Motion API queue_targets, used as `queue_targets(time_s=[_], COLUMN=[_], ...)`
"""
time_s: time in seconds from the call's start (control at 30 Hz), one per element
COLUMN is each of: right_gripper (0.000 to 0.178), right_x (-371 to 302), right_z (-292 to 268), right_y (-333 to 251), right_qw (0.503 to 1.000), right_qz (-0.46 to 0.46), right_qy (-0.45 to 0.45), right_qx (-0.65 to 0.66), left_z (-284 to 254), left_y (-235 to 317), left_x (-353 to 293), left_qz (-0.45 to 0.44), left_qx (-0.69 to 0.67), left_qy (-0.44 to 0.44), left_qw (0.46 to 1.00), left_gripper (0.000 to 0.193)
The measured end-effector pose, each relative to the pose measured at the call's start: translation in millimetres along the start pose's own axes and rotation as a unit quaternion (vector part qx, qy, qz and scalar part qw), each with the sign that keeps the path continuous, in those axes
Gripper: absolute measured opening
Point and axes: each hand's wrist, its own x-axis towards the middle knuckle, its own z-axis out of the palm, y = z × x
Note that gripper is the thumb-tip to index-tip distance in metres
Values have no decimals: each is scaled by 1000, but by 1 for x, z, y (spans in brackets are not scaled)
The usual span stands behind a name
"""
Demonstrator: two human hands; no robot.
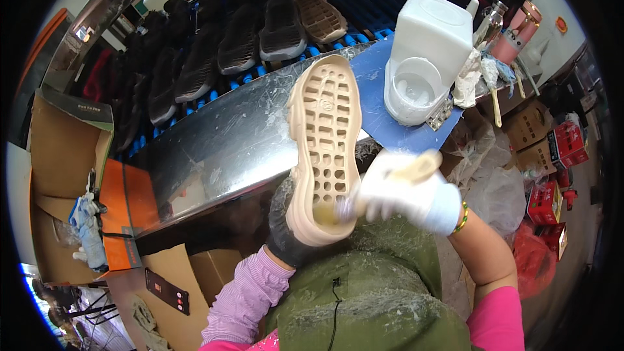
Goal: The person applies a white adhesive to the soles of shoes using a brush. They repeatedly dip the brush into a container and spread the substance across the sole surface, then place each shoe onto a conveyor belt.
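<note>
A beige shoe sole (pixel 325 133) with a grid of hollow cells facing up is held upright in front of me, its heel end nearest me. My left hand (pixel 283 231), in a dark glove, grips it from the left and below near the heel; most of those fingers are behind the sole. In a white glove smeared by motion, my right hand (pixel 400 188) is closed on a brush (pixel 417 168) with a pale handle. The bristle end touches the inside of the heel. Beyond it, a white plastic container (pixel 434 23) with a clear cup-like opening holds whitish liquid.
The container stands on a blue sheet (pixel 374 81) at the end of a metal ledge (pixel 218 140). Several dark soles (pixel 281 29) and a tan sole (pixel 318 13) lie on blue rollers behind. A cardboard box (pixel 65 156) is left, a phone (pixel 168 291) lower left, and plastic bags (pixel 497 195) right.
</note>
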Motion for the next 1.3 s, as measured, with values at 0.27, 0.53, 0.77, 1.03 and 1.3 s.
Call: queue_targets(time_s=[0.27, 0.53, 0.77, 1.03, 1.3], right_gripper=[17, 19, 19, 15, 15], right_x=[18, 30, 16, 9, 51], right_z=[-9, -87, -103, -46, -16], right_y=[-29, -60, -14, -3, 15], right_qw=[929, 908, 911, 963, 912], right_qz=[-225, -206, -105, -58, -140], right_qy=[-48, 227, 358, 256, 215], right_qx=[-289, -284, -176, 58, -320], left_z=[-3, 12, 20, 14, 0], left_y=[14, 10, -18, -60, -67], left_x=[-16, -29, -17, -39, -51], left_qz=[-26, 5, 16, 14, 37], left_qx=[65, 54, 171, 242, 177], left_qy=[146, 140, 141, 218, 232], left_qw=[987, 989, 975, 945, 956], left_gripper=[65, 65, 74, 65, 41])
